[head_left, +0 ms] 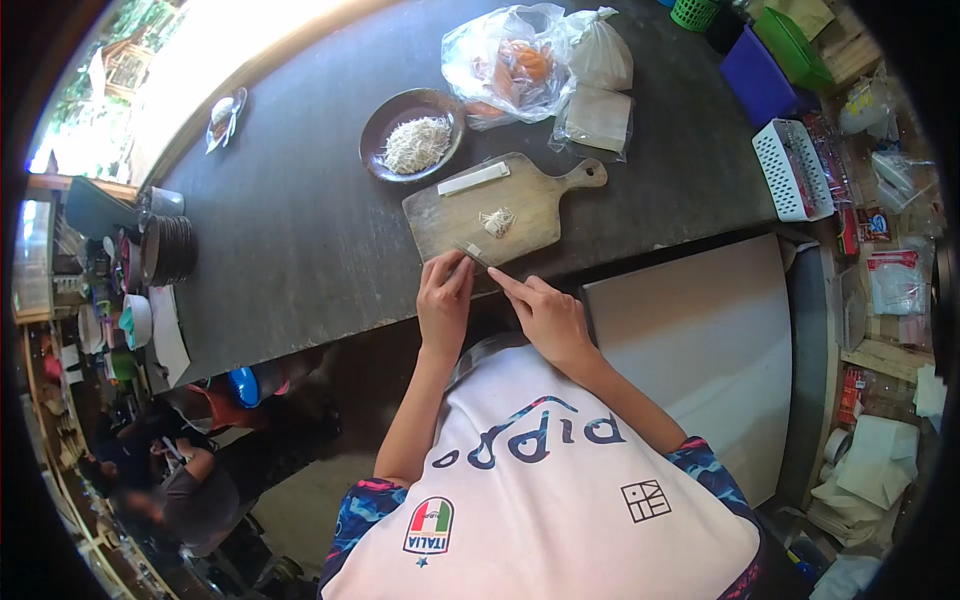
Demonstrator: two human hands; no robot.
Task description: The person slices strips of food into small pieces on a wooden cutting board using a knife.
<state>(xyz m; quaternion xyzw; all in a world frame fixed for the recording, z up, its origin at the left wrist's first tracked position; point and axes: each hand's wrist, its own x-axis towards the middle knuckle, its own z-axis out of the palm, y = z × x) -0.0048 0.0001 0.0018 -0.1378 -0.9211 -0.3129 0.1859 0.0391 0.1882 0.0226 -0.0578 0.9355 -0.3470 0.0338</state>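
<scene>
Right hand (550,318) grasps what looks like a knife (479,260) at the near edge of the cutting board (432,218); I cannot tell whether the bent left hand (443,290) beside it grips anything. Beyond them on the board I see pale shreds (497,222), then a white strip (474,179); farther across the tabletop (300,240), a shred-filled bowl (400,104) and a plastic bag (505,62).

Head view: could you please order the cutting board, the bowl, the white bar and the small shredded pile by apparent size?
1. Cutting board
2. Bowl
3. White bar and small shredded pile: the bar is longer; overall, too alike to rank.
</scene>
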